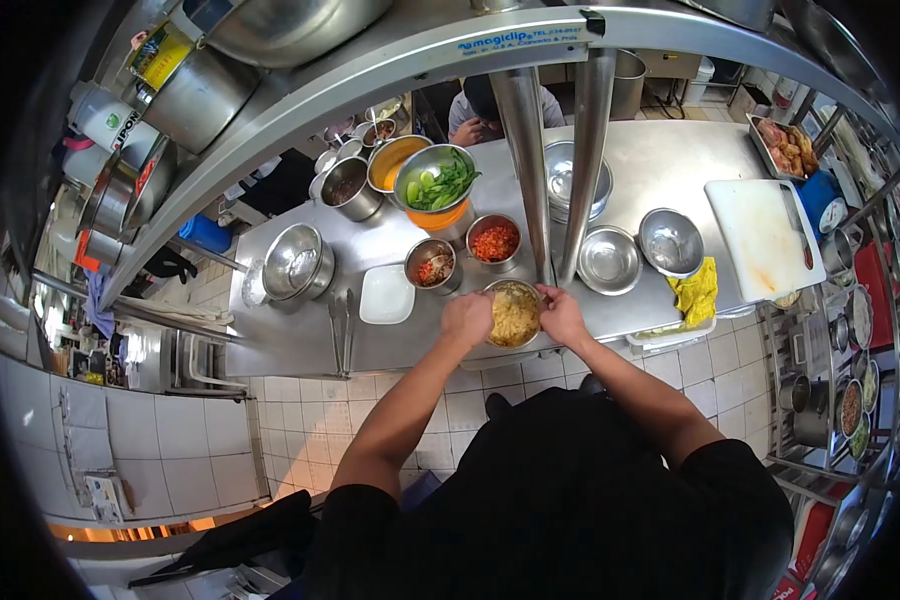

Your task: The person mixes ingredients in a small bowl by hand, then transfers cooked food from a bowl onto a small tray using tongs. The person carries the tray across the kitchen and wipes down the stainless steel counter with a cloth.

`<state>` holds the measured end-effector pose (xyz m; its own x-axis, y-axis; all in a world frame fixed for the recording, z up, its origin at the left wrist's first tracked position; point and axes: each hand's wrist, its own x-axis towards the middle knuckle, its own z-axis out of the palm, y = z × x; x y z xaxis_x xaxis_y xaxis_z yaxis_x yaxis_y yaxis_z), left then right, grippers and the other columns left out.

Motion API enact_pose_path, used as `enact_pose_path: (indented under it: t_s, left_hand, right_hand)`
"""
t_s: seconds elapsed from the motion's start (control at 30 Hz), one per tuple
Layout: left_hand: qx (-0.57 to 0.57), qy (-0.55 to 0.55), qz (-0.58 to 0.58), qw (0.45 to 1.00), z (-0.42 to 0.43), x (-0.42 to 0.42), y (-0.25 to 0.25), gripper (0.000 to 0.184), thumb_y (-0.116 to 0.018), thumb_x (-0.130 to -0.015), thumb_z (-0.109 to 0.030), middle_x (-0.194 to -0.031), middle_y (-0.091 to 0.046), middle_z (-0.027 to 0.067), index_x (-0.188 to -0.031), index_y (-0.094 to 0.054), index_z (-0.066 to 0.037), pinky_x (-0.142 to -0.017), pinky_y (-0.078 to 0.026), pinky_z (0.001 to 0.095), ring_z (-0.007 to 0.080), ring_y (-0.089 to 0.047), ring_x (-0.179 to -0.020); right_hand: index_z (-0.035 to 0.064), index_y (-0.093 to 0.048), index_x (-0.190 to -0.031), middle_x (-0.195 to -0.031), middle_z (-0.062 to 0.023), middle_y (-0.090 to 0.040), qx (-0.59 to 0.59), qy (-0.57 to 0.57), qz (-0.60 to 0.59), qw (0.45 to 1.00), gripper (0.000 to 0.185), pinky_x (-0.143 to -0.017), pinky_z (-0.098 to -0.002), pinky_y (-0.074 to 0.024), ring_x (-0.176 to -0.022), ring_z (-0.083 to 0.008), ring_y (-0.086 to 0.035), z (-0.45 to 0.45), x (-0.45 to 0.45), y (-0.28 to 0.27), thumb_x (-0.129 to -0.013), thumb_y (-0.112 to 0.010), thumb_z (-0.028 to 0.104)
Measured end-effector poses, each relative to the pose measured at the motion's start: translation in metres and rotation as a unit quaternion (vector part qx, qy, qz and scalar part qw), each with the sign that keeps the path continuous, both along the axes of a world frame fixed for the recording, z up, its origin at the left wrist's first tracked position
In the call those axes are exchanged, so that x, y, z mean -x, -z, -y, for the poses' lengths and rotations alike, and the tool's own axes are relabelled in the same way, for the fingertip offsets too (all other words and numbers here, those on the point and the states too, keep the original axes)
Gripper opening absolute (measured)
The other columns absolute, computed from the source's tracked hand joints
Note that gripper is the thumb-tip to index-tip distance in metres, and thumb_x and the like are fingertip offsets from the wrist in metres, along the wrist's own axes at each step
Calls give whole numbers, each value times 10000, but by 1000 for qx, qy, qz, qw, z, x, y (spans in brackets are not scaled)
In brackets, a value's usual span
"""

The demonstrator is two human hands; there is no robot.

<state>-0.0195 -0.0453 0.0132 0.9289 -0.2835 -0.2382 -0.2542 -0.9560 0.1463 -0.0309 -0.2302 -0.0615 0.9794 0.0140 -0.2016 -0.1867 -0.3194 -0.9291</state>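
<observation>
A round metal bowl (488,288) of pale yellow, finely chopped food (514,315) is at the counter's front edge, between both hands. My left hand (467,318) is closed at the bowl's left rim, its fingertips hidden. On the opposite side, my right hand (563,316) grips the rim with thumb and fingers. Just behind stand a metal pot of chopped red food (495,243) and another with a red and pale mix (434,268). A square white dish (387,295) lies left of my left hand, beside long metal tongs (342,330).
Two steel posts (576,170) rise behind the bowl to an overhead shelf (420,62). Green vegetables fill a bowl (437,180) further back. Metal bowls (671,243), a yellow cloth (695,292) and a white cutting board (760,240) with a knife are rightward. A person (465,115) is across the counter.
</observation>
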Motion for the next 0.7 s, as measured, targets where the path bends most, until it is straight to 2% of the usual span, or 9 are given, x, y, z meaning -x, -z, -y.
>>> enact_pose_path:
  t_s: [0.07,0.17,0.27,0.3,0.4,0.47,0.5,0.57,0.7]
  left_hand:
    - [23,-4,25,999,9,-1,18,195,-480,-750,-126,-888,-616,185,-924,-555,-82,-696,-483,456,360,-603,-818]
    - [62,7,-46,997,30,10,33,175,-468,-763,-135,-909,-611,186,-908,-551,-81,-719,-476,447,365,-590,-847]
    - [61,10,-75,995,21,16,-21,183,-481,-758,-153,-918,-611,171,-908,-572,-102,-727,-474,442,363,-586,-856]
    - [15,41,-70,997,10,7,-6,185,-471,-777,-166,-933,-612,153,-908,-595,-125,-728,-475,440,361,-584,-860]
    - [31,13,16,999,12,-5,11,223,-453,-794,-162,-930,-614,151,-944,-619,-168,-731,-477,434,354,-588,-863]
    - [17,55,-17,998,27,3,13,231,-446,-797,-156,-928,-615,150,-951,-619,-170,-732,-478,433,349,-590,-863]
    - [5,96,-51,994,34,9,12,240,-439,-800,-150,-927,-617,148,-957,-620,-172,-733,-479,432,345,-592,-863]
    - [10,83,-54,995,32,12,11,227,-454,-789,-151,-925,-617,146,-943,-620,-168,-728,-480,434,343,-594,-857]
    - [-7,59,-34,998,17,4,-20,221,-487,-759,-134,-920,-617,155,-942,-611,-150,-709,-485,439,340,-602,-835]
  right_hand:
    - [4,-579,-1094,-913,-213,-583,-23,-2,9,1000,415,-740,-353,-457,-779,-318,-586,-3,2,6,-690,-529,79]
    - [6,-585,-1080,-924,-213,-582,-4,4,29,1000,382,-742,-352,-456,-777,-320,-590,-1,-2,12,-712,-512,78]
    - [8,-583,-1080,-909,-210,-588,27,2,47,999,370,-752,-361,-460,-779,-320,-586,4,0,-14,-730,-504,98]
    - [8,-583,-1080,-909,-210,-588,25,4,48,998,370,-752,-361,-460,-779,-320,-586,5,1,-18,-730,-504,98]
    - [23,-583,-1084,-903,-219,-604,123,23,5,992,376,-777,-370,-463,-818,-323,-596,5,5,-29,-728,-506,116]
    - [49,-571,-1114,-904,-233,-612,100,-66,-128,984,397,-807,-379,-459,-873,-326,-598,8,9,-37,-733,-510,142]
    - [49,-571,-1114,-904,-233,-612,102,-65,-131,984,397,-807,-379,-459,-873,-326,-598,9,8,-28,-733,-510,142]
    - [14,-568,-1104,-768,-203,-631,172,-18,3,985,408,-687,-361,-479,-757,-295,-631,11,-3,-7,-718,-551,148]
    - [14,-547,-1134,-794,-224,-624,127,9,-14,992,451,-710,-375,-477,-780,-323,-624,14,-3,-21,-701,-528,139]
